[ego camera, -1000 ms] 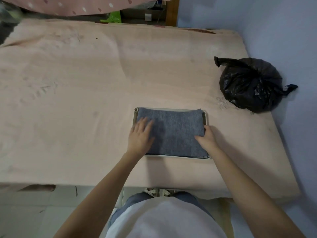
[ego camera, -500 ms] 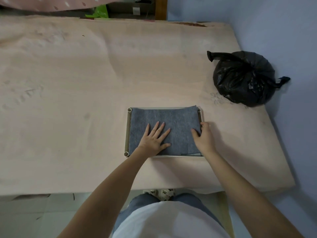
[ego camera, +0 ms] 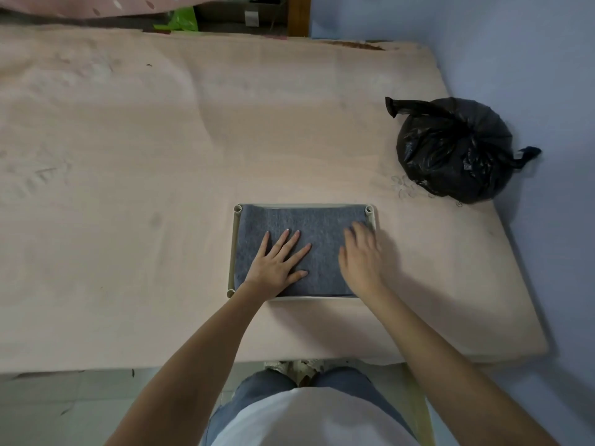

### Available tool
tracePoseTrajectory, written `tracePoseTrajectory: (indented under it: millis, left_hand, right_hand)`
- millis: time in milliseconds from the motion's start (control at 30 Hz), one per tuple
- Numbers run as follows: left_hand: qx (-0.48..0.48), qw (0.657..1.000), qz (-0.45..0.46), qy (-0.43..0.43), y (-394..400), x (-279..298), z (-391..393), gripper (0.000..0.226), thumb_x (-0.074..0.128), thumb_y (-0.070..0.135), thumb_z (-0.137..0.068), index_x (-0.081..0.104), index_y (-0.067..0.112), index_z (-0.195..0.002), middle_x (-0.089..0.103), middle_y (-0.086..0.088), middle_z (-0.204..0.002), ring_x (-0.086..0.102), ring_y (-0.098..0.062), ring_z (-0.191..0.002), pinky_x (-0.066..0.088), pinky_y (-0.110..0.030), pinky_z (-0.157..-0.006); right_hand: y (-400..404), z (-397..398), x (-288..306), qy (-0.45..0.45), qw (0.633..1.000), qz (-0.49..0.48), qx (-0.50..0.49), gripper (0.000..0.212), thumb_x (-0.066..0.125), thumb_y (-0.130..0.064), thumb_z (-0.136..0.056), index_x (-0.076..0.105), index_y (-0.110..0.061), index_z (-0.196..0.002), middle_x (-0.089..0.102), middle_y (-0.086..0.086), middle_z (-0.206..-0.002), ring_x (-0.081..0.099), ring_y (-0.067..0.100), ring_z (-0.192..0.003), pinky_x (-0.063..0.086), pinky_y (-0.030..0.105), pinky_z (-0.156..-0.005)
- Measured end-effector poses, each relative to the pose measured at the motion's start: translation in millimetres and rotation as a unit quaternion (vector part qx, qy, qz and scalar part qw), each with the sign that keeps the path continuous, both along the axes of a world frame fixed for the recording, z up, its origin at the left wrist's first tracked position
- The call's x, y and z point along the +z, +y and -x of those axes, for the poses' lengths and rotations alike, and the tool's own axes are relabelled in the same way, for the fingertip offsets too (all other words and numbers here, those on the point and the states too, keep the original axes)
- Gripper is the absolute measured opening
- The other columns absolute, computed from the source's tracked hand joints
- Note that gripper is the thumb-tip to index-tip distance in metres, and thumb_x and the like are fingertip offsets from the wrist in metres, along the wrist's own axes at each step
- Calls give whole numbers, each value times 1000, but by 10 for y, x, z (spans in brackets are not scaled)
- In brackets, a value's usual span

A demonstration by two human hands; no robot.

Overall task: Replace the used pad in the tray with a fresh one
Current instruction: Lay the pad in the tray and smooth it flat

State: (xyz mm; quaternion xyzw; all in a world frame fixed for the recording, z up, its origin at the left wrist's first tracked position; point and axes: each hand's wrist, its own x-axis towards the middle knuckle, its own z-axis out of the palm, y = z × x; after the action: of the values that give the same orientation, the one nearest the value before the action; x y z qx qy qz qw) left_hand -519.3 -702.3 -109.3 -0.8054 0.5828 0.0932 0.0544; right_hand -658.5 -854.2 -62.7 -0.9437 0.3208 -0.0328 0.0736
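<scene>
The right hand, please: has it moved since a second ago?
Yes. The right hand left the tray's right rim and now lies flat on the grey pad.

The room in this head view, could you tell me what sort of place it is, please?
Probably a home bedroom: a bare pink mattress set against a blue wall, with a tied black rubbish bag on it.

The right hand (ego camera: 360,256) no longer pinches the pad's (ego camera: 318,220) right edge; it now lies flat on the pad's right part, fingers reaching toward the tray's (ego camera: 232,249) far right corner. The left hand (ego camera: 277,262) stays pressed flat, fingers spread wider.
</scene>
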Motion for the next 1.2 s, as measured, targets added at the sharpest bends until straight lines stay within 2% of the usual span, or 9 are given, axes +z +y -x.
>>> tracePoseTrajectory:
  millis: [133,233,333,433,633,867,1000,1100,1200]
  left_hand:
    - [1,1000,-8,4,-20,-17,4,66,7,63,-92,-19,33,-144,-14,-3,-158,-15,-23,-145,-9,-53,-116]
    - [8,999,18,32,-32,-5,-2,69,9,62,-91,-2,26,-150,-7,-5,-159,-9,-23,-146,-7,-48,-118]
    - [68,992,85,68,-5,17,-53,65,22,52,-98,18,13,-150,11,-6,-158,6,-22,-147,0,-37,-120]
    - [126,987,92,20,45,5,-127,64,20,49,-97,30,11,-147,25,-10,-154,20,-26,-144,13,-43,-119]
    - [171,982,78,35,65,-68,-153,68,18,53,-95,21,12,-149,19,-11,-156,13,-27,-145,7,-43,-118]
    - [273,955,99,52,69,-67,-150,65,27,43,-100,9,5,-150,8,-12,-158,2,-24,-147,-4,-31,-118]
    - [292,950,99,59,44,-42,-136,66,29,41,-100,8,4,-150,7,-13,-158,3,-24,-147,-4,-30,-119]
    - [256,961,98,38,12,16,-156,66,32,42,-98,19,1,-148,17,-16,-156,12,-28,-146,6,-37,-120]
    - [127,985,118,11,-121,82,-180,61,31,41,-95,39,1,-142,35,-15,-150,29,-29,-140,21,-47,-116]
  right_hand:
    - [126,-313,-211,93,988,19,126,58,21,-37,-102,9,-8,-151,3,10,-160,-2,24,-148,-5,40,-118]
    - [177,-451,-367,125,982,34,136,61,16,-42,-101,-2,-8,-149,-3,10,-159,-6,24,-147,-11,41,-117]
    - [137,-456,-470,120,986,19,111,63,16,-43,-101,-3,-8,-149,-4,10,-159,-6,23,-147,-12,39,-117]
    - [95,-386,-509,106,989,-2,102,62,21,-41,-101,4,-7,-150,2,10,-160,-1,23,-148,-7,39,-119]
    - [65,-366,-513,73,993,-24,86,57,26,-34,-102,14,-8,-151,9,9,-159,4,21,-148,1,38,-121]
    - [-124,-227,-495,45,998,-27,-37,62,16,-34,-97,14,-3,-150,9,13,-159,6,22,-148,0,35,-121]
    - [-117,-241,-480,32,995,-25,-90,59,26,-30,-100,15,0,-149,10,16,-158,7,25,-147,7,39,-121]
    - [-69,-302,-425,12,997,-23,-74,58,35,-25,-99,20,3,-147,13,19,-157,9,29,-147,7,41,-121]
    - [85,-528,-380,-3,998,-29,61,55,36,-24,-98,27,1,-146,22,17,-155,16,28,-145,9,41,-119]
